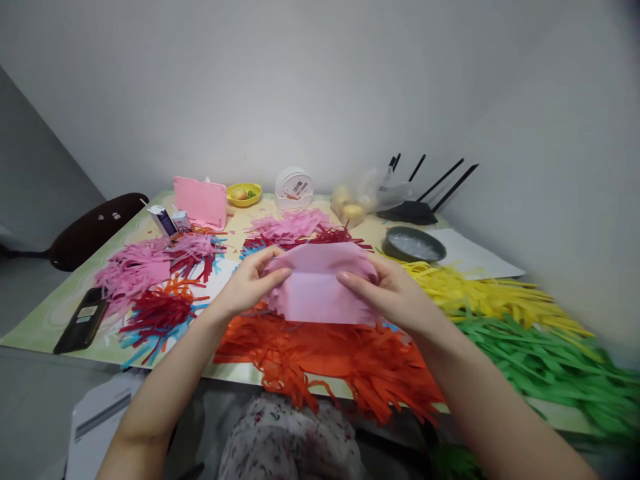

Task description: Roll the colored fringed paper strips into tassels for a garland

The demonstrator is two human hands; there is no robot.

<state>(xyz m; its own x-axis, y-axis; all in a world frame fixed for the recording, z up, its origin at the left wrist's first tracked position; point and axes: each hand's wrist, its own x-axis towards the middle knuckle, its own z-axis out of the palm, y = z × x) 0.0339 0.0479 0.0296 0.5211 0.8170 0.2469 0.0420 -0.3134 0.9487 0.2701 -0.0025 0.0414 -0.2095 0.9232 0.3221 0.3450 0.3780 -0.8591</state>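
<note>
The pink sheet is held up in front of the body between two bare hands, above the table; the left hand is clamped on its left end, the thumb lying across the near face and the fingers mostly hidden behind; the right hand is clamped on the right end in the same manner, its thumb reaching farther in over the face; the middle of the sheet spans the gap between the two thumbs, with a faint crease running across it, while its upper edge rises above the thumbs and its lower edge hangs below them; the sides near the palms look crumpled, though the fingers hide much of them; just beneath the sheet in view, orange fringe spreads along the near edge of the table, some strips drooping over it; beyond the sheet lie dark red strips and, behind those, a loose pink heap; past the right hand are yellow fringe and, nearer the body, green fringe; to the left of the left hand sits a mixed red and blue bundle, with a pink bundle farther left and a dark phone beside it.
</note>
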